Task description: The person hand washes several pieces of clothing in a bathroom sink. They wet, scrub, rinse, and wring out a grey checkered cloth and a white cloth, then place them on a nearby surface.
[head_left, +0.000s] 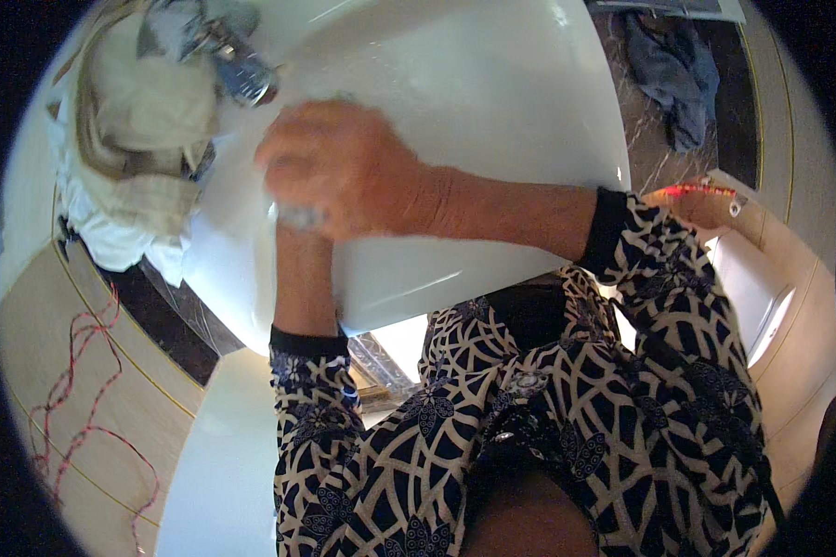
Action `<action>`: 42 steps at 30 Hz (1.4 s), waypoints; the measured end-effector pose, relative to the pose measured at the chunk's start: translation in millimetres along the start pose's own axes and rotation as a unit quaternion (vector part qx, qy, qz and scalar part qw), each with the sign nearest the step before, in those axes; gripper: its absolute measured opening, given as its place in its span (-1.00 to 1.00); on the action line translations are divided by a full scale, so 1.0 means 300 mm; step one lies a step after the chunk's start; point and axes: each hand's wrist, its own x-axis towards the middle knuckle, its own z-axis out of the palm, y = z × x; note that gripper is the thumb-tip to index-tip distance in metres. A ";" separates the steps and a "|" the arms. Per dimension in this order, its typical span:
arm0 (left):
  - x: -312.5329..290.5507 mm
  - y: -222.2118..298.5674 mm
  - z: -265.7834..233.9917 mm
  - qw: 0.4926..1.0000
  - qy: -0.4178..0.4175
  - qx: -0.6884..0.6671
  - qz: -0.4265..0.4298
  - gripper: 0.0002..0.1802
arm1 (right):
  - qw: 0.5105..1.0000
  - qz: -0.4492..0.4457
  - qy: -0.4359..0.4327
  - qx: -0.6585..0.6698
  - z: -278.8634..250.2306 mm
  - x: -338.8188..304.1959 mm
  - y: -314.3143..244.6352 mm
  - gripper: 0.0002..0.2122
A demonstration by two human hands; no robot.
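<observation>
Sink (502, 121), white, is seen at twelve o'clock; over it, the right hand (358, 167) is pressed against the mostly hidden left hand (295, 181), and whether anything is pinched cannot be told. Between their ten and eleven o'clock, a tap (242, 79) is set.

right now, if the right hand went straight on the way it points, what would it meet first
Probably the beige cloth piled left of the white basin; depth is unclear, so the right hand could meet the basin's own wall first.
</observation>
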 end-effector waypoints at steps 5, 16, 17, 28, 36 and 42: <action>-0.130 0.038 0.048 0.981 -0.012 0.195 0.009 -0.65 | 0.994 -0.095 -0.047 0.032 -0.008 -0.034 -0.088 -0.88; -0.141 0.025 0.159 0.832 -0.083 0.534 0.128 -0.72 | 0.975 -0.209 -0.070 0.033 0.024 -0.116 -0.066 -0.89; -0.133 0.026 0.162 0.833 -0.076 0.531 0.134 -0.73 | 0.974 -0.214 -0.070 0.034 0.030 -0.114 -0.055 -0.88; -0.121 0.117 -0.027 0.961 0.180 0.155 0.139 -0.54 | 0.931 0.301 0.021 0.206 0.093 -0.039 0.040 -0.65; -0.187 0.120 -0.022 0.955 0.130 0.172 0.203 -0.42 | 0.966 0.243 -0.081 -0.035 0.127 -0.013 0.237 -0.65; -0.124 0.138 -0.002 0.960 0.145 0.148 0.187 -0.53 | 0.577 0.649 0.086 0.489 0.072 0.065 0.261 -0.76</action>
